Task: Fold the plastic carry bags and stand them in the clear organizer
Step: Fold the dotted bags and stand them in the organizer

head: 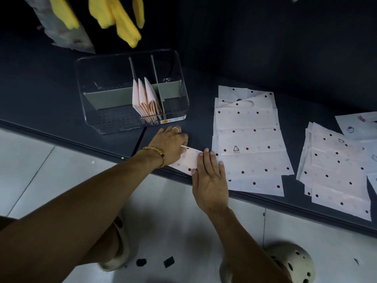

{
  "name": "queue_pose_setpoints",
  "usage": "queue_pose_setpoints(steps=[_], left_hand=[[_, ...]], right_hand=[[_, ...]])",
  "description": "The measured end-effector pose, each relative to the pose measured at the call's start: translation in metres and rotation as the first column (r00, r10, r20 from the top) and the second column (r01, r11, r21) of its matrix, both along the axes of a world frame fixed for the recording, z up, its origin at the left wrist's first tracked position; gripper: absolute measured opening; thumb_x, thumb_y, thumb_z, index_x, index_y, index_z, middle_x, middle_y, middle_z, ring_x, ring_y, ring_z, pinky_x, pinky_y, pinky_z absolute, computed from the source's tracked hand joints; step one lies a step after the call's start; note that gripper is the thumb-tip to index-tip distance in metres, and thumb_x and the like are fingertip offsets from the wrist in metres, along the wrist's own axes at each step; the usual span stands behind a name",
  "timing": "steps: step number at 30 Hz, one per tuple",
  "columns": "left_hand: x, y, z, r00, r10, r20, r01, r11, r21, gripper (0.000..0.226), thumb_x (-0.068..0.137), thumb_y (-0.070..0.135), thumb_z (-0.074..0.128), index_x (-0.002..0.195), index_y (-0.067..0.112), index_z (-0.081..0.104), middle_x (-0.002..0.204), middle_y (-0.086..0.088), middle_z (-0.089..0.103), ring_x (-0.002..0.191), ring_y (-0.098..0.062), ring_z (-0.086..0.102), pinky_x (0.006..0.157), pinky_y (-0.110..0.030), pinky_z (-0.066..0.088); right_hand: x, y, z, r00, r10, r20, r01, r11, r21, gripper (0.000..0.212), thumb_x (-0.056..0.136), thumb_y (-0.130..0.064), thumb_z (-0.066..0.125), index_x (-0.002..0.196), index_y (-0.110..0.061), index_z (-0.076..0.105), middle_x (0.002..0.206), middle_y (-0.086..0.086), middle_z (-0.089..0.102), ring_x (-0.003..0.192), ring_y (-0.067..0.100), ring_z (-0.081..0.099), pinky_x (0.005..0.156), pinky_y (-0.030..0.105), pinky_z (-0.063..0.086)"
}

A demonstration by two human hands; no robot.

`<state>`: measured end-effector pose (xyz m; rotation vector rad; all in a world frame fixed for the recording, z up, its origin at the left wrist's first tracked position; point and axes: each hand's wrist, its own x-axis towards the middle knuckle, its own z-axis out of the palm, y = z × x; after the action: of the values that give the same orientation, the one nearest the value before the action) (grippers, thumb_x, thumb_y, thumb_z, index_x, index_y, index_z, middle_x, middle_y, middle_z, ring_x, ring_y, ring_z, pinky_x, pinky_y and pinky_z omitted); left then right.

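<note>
A partly folded pale pink dotted bag [188, 160] lies at the front edge of the dark shelf [224, 64]. My left hand [170, 144] grips its far end, fingers curled over the fold. My right hand [209, 176] lies flat on its near end, fingers straight. The clear organizer [132, 90] with grey dividers stands behind my left hand. Three folded bags [145, 99] stand upright in its middle compartment. A stack of flat dotted bags [251, 144] lies right of my hands.
A second pile of flat dotted bags [336, 170] lies further right, with printed bags [359, 125] behind it. Yellow cloths [120, 19] hang above the organizer. Below the shelf is a pale tiled floor [40, 170] with my feet in cream clogs [293, 264].
</note>
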<state>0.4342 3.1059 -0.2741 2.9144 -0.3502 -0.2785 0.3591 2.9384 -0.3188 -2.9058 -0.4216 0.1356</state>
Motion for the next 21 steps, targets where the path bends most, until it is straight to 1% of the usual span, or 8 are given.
queue_pose_setpoints(steps=[3,6,8,11,14,17,19,21], left_hand=[[-0.007,0.005,0.009,0.970,0.135,-0.201,-0.199,0.918,-0.343,0.004,0.093,0.023,0.056,0.095,0.020,0.055,0.102,-0.004,0.062,0.088,-0.016,0.057,0.074,-0.023,0.045],[-0.012,0.012,0.024,0.920,0.264,-0.291,-0.393,0.634,-0.667,0.008,0.091,0.015,0.060,0.084,0.013,0.057,0.084,0.002,0.059,0.074,-0.008,0.053,0.060,-0.010,0.042],[-0.012,0.015,0.037,0.873,0.317,-0.370,-0.475,0.383,-0.792,0.009,0.091,0.012,0.061,0.082,0.014,0.059,0.081,0.004,0.060,0.072,-0.007,0.055,0.064,-0.013,0.045],[-0.010,0.018,0.052,0.835,0.319,-0.449,-0.502,0.108,-0.858,0.011,0.090,0.010,0.061,0.082,0.016,0.060,0.082,0.000,0.062,0.077,-0.013,0.057,0.072,-0.025,0.050],[-0.005,0.029,0.059,0.812,0.476,-0.339,-0.441,0.119,-0.890,0.007,0.085,0.011,0.069,0.080,0.014,0.064,0.078,-0.001,0.064,0.074,-0.010,0.058,0.068,-0.019,0.050],[0.002,0.044,0.060,0.636,0.752,-0.175,-0.389,0.116,-0.914,0.016,0.076,0.016,0.077,0.074,0.021,0.062,0.074,-0.001,0.062,0.067,-0.008,0.056,0.064,-0.022,0.050],[0.010,0.054,0.056,0.502,0.863,-0.055,-0.406,0.179,-0.896,0.024,0.070,0.023,0.078,0.080,0.028,0.057,0.087,0.000,0.060,0.075,-0.009,0.055,0.069,-0.026,0.050],[0.019,0.058,0.051,0.478,0.876,-0.060,-0.466,0.196,-0.863,0.041,0.066,0.032,0.080,0.097,0.024,0.055,0.105,-0.002,0.056,0.088,-0.013,0.056,0.075,-0.029,0.050]], right_hand=[[0.003,0.002,0.009,0.998,-0.025,-0.052,0.033,0.988,0.154,0.057,0.103,-0.036,0.029,0.153,-0.014,0.012,0.161,0.002,0.009,0.148,0.017,0.004,0.115,0.026,-0.008],[0.013,0.015,0.036,0.973,-0.200,-0.118,0.232,0.863,0.448,0.063,0.099,-0.040,0.041,0.152,-0.017,0.016,0.156,0.003,0.028,0.143,0.018,0.026,0.115,0.028,0.019],[0.028,0.026,0.063,0.915,-0.281,-0.290,0.403,0.664,0.630,0.060,0.091,-0.044,0.056,0.143,-0.021,0.035,0.137,0.001,0.055,0.125,0.018,0.051,0.103,0.035,0.045],[0.054,0.041,0.094,0.836,-0.261,-0.484,0.548,0.324,0.771,0.011,0.083,-0.026,0.070,0.093,-0.024,0.064,0.083,-0.011,0.072,0.082,0.018,0.069,0.066,0.033,0.059],[0.073,0.051,0.110,0.865,-0.239,-0.441,0.496,0.287,0.819,0.009,0.085,-0.016,0.068,0.078,-0.020,0.066,0.077,-0.007,0.072,0.069,0.008,0.067,0.052,0.020,0.050],[0.089,0.058,0.113,0.869,-0.271,-0.414,0.477,0.239,0.846,0.007,0.088,-0.016,0.067,0.083,-0.020,0.064,0.087,-0.003,0.072,0.067,0.006,0.067,0.051,0.012,0.046],[0.101,0.063,0.112,0.862,-0.309,-0.401,0.480,0.245,0.842,0.002,0.090,-0.020,0.065,0.090,-0.020,0.063,0.094,0.000,0.072,0.075,0.011,0.068,0.052,0.013,0.047],[0.112,0.069,0.110,0.861,-0.335,-0.383,0.476,0.264,0.839,0.007,0.092,-0.021,0.062,0.097,-0.017,0.062,0.097,0.005,0.071,0.077,0.017,0.068,0.053,0.017,0.049]])
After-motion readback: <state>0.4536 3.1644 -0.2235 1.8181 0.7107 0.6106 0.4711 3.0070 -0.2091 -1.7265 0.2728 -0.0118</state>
